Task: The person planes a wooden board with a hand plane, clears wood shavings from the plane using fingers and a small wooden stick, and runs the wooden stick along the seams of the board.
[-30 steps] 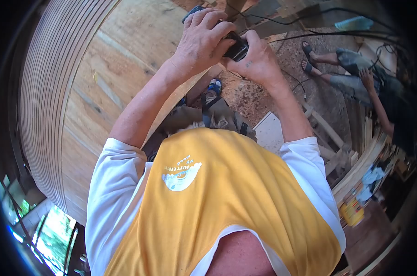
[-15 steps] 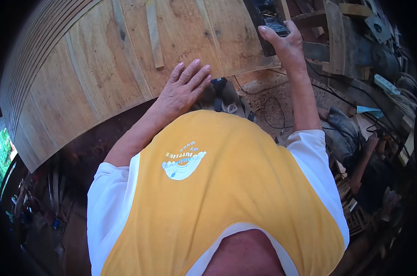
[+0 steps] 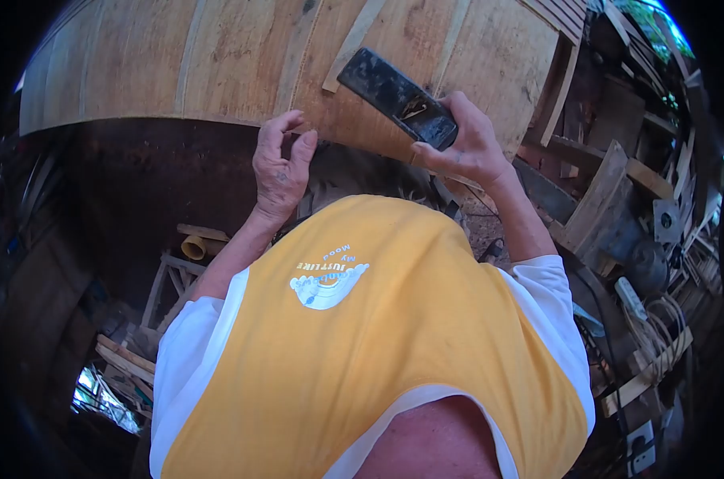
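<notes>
A black, block-shaped tool that looks like a hand plane (image 3: 378, 88) is in my right hand (image 3: 470, 148), gripped at its near end with the thumb along the near side. It lies slantwise over the wide wooden panel (image 3: 242, 64), overlapping it in this view. My left hand (image 3: 282, 164) is at the panel's near edge, fingers half curled and thumb apart from them, holding nothing visible. A narrow wood strip (image 3: 352, 48) lies on the panel just beyond the tool.
Wood pieces (image 3: 597, 195) and a frame stand at the right. Lower right are a white power strip (image 3: 631, 299) and coiled cable (image 3: 661, 331). A yellow tube (image 3: 193, 247) and a wooden frame (image 3: 166, 287) sit below the panel at the left.
The view has turned. My right hand has brought the tool from the panel's right end inward, nearer my left hand. My left hand has gone from lying flat to half curled at the edge.
</notes>
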`<state>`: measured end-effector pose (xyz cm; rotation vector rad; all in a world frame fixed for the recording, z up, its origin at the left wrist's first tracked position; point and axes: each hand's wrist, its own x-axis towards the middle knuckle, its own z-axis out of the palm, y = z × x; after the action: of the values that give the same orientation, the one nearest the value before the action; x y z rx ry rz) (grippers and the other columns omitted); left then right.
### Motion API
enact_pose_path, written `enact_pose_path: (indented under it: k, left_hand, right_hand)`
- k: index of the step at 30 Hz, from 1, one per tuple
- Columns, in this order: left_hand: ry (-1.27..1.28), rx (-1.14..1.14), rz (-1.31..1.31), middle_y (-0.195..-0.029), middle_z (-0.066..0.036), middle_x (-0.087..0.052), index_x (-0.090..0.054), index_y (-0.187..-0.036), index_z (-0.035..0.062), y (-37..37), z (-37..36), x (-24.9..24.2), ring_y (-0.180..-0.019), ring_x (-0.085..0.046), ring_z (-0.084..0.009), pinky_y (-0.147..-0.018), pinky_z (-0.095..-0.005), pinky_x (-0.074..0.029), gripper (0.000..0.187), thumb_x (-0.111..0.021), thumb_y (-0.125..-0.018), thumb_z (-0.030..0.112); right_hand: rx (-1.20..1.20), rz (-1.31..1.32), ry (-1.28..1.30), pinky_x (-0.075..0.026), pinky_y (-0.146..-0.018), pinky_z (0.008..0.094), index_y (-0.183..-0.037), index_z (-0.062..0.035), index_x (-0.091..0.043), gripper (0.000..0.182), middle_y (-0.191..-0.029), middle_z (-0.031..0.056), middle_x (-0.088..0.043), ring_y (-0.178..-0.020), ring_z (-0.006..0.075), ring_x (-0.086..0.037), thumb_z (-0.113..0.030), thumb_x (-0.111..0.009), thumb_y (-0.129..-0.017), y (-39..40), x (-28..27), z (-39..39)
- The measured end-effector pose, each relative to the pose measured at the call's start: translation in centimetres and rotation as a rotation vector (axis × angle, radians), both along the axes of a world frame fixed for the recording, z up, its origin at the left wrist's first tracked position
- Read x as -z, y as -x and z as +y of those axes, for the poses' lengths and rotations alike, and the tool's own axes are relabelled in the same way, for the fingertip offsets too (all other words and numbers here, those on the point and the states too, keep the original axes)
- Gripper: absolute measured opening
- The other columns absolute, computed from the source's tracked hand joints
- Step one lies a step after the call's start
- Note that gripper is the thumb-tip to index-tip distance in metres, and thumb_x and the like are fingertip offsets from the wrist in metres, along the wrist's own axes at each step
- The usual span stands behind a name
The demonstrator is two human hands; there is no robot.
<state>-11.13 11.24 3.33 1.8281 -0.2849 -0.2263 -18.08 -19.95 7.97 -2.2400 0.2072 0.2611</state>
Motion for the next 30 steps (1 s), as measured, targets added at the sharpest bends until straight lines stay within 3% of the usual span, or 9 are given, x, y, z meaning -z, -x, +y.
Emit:
enact_pose_path:
  k: [1, 2, 6, 9, 11, 14, 17, 26, 30]
  left_hand:
    - [0.154, -0.262, 0.249, -0.114, -0.006, -0.065, -0.060, -0.130, 0.0013, 0.7, -0.7, 0.2, -0.104, -0.063, -0.0179, -0.095, -0.0341, -0.052, 0.046, -0.079, -0.094, 0.023]
    - [0.217, -0.417, 0.420, -0.119, -0.005, -0.058, -0.049, -0.138, 0.0014, 1.1, -1.1, 0.3, -0.106, -0.057, -0.0128, -0.097, -0.0296, -0.050, 0.061, -0.079, -0.095, 0.032]
    - [0.191, -0.589, 0.274, -0.136, -0.017, -0.046, -0.033, -0.149, 0.0004, 4.5, -4.4, 1.0, -0.119, -0.050, -0.0201, -0.103, -0.0346, -0.047, 0.093, -0.089, -0.085, 0.038]
    - [0.105, -0.690, 0.445, -0.137, -0.019, -0.046, -0.035, -0.148, -0.0005, 8.1, -7.6, 0.2, -0.121, -0.048, -0.0219, -0.104, -0.0372, -0.046, 0.093, -0.090, -0.083, 0.037]
    - [0.289, -0.649, 0.633, -0.118, -0.009, -0.061, -0.055, -0.133, 0.0008, 11.1, -8.4, 2.5, -0.104, -0.057, -0.0135, -0.092, -0.0286, -0.049, 0.061, -0.086, -0.088, 0.029]
    - [0.294, -0.605, 0.704, -0.097, 0.001, -0.064, -0.067, -0.111, 0.0021, 12.9, -9.6, 1.7, -0.090, -0.057, -0.0072, -0.081, -0.0240, -0.048, 0.035, -0.082, -0.093, 0.028]
    - [0.167, -0.613, 0.548, -0.097, 0.000, -0.064, -0.066, -0.111, 0.0027, 12.6, -9.0, 2.0, -0.090, -0.056, -0.0058, -0.081, -0.0230, -0.047, 0.035, -0.081, -0.094, 0.029]
    - [0.492, -0.803, 0.369, -0.090, -0.003, -0.068, -0.062, -0.114, 0.0011, 4.0, -2.8, 3.4, -0.077, -0.064, -0.0082, -0.067, -0.0233, -0.054, 0.044, -0.082, -0.093, 0.034]
    - [0.178, -0.612, 0.507, -0.095, -0.009, -0.068, -0.061, -0.120, 0.0012, 9.1, -5.2, 1.1, -0.079, -0.065, -0.0129, -0.071, -0.0268, -0.055, 0.056, -0.081, -0.091, 0.044]
  right_hand:
    - [-0.152, -0.045, 0.050, -0.054, -0.082, 0.0393, -0.111, -0.0022, -0.060, 0.062, -0.096, 0.0146, -0.064, -0.091, 0.0291, -0.067, -0.035, -0.090, -0.068, -0.4, 0.4, -0.1]
    - [-0.261, -0.082, 0.030, -0.051, -0.084, 0.0453, -0.103, -0.0028, -0.059, 0.059, -0.096, 0.0176, -0.061, -0.095, 0.0387, -0.062, -0.037, -0.089, -0.066, -1.0, 0.6, 0.0]
    - [-0.652, -0.134, 0.074, -0.049, -0.084, 0.0451, -0.106, -0.0045, -0.055, 0.065, -0.100, 0.0147, -0.056, -0.099, 0.0359, -0.056, -0.038, -0.090, -0.062, -1.3, 2.1, -0.4]
    - [-0.791, -0.205, 0.049, -0.048, -0.086, 0.0443, -0.108, -0.0052, -0.056, 0.067, -0.105, 0.0145, -0.055, -0.100, 0.0359, -0.054, -0.037, -0.091, -0.060, -1.0, 2.3, -1.7]
    - [-0.809, -0.246, -0.001, -0.044, -0.089, 0.0451, -0.110, -0.0059, -0.058, 0.067, -0.108, 0.0130, -0.054, -0.102, 0.0349, -0.053, -0.036, -0.091, -0.060, -0.5, 2.2, -2.7]
    - [-0.864, -0.259, 0.001, -0.041, -0.089, 0.0462, -0.110, -0.0069, -0.060, 0.067, -0.106, 0.0116, -0.055, -0.101, 0.0335, -0.054, -0.040, -0.090, -0.061, -0.8, 2.4, -3.7]
    - [-0.929, -0.278, 0.059, -0.039, -0.088, 0.0465, -0.109, -0.0082, -0.061, 0.066, -0.103, 0.0105, -0.055, -0.100, 0.0325, -0.054, -0.044, -0.089, -0.061, -1.7, 2.4, -2.7]
    - [-0.969, -0.511, 0.137, -0.040, -0.087, 0.0455, -0.110, -0.0081, -0.061, 0.067, -0.100, 0.0100, -0.055, -0.099, 0.0322, -0.055, -0.047, -0.087, -0.062, -11.1, 3.9, 5.3]
    - [-0.998, -0.414, 0.126, -0.040, -0.087, 0.0463, -0.111, -0.0065, -0.060, 0.069, -0.100, 0.0111, -0.055, -0.099, 0.0335, -0.055, -0.041, -0.090, -0.059, -6.6, 3.0, 1.7]
